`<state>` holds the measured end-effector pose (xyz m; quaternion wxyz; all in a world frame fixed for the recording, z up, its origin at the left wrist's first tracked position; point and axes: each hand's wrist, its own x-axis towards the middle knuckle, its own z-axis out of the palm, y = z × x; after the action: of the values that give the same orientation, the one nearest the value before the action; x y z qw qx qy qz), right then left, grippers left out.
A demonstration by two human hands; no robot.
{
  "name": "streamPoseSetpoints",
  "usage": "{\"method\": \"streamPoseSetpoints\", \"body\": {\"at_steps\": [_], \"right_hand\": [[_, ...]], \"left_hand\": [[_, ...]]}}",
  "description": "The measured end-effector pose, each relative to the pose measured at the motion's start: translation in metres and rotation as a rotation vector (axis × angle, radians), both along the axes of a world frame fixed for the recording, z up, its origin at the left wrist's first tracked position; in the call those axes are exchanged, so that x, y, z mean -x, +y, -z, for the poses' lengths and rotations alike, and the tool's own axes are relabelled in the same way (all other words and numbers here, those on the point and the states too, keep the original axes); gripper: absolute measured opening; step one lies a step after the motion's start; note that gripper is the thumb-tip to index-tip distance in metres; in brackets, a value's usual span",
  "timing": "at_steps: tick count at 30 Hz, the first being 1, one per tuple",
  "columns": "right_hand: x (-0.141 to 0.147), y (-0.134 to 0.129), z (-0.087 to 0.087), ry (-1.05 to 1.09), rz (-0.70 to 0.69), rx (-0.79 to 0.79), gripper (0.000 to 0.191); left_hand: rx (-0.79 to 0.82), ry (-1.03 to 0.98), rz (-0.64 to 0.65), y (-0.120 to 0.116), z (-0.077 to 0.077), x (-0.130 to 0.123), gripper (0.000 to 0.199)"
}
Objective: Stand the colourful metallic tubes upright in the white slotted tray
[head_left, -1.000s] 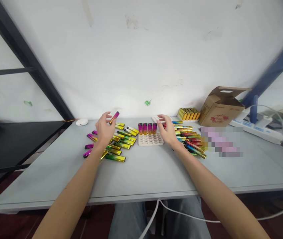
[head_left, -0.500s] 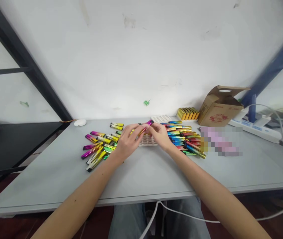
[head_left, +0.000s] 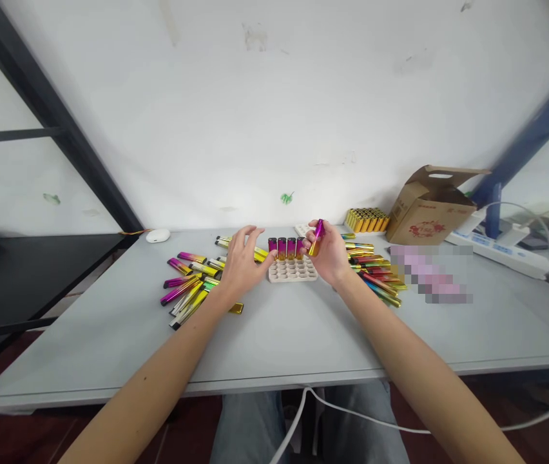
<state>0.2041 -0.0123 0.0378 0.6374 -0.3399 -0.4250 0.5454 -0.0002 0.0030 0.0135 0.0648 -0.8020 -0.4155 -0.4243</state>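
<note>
Right hand [head_left: 335, 258] grips purple-gold tube [head_left: 317, 238] in its fingers, right of the tray [head_left: 292, 274]; long axis near upright, lower end leaning trayward. Four tubes [head_left: 281, 249] stand along tray's far side. Left hand [head_left: 243, 267] open, empty, left of tray.

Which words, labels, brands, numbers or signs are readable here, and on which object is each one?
None can be read with certainty.
Cardboard box: red print, too small and blurred.
Power strip: blue-and-white markings, too blurred.
Standing lighters: no lettering distinguishable.
Pixelated patch: obscured, so I cannot tell.
</note>
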Motion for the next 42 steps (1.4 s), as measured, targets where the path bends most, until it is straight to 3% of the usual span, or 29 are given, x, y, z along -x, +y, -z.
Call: {"method": "streamPoseSetpoints", "body": {"at_steps": [5,13,22,42], "right_hand": [[-0.0023,-0.0029,-0.0051,0.0,-0.066,0.059,0.053],[-0.0024,-0.0016,-0.0013,0.129,-0.239,0.089,0.041],[-0.0039,0.0003,-0.0023,0.003,-0.147,0.054,0.038],[-0.0063,0.0028,0.0012,0.158,-0.138,0.16,0.031]], "left_hand": [[0.057,-0.001,-0.007,-0.0002,0.0021,-0.001,0.041],[0.065,-0.004,0.023,0.0021,0.0039,0.0002,0.04],[0.077,-0.011,0.038,0.0014,0.0032,0.0005,0.039],[0.178,0.058,0.03,0.0014,0.0054,0.0013,0.036]]}}
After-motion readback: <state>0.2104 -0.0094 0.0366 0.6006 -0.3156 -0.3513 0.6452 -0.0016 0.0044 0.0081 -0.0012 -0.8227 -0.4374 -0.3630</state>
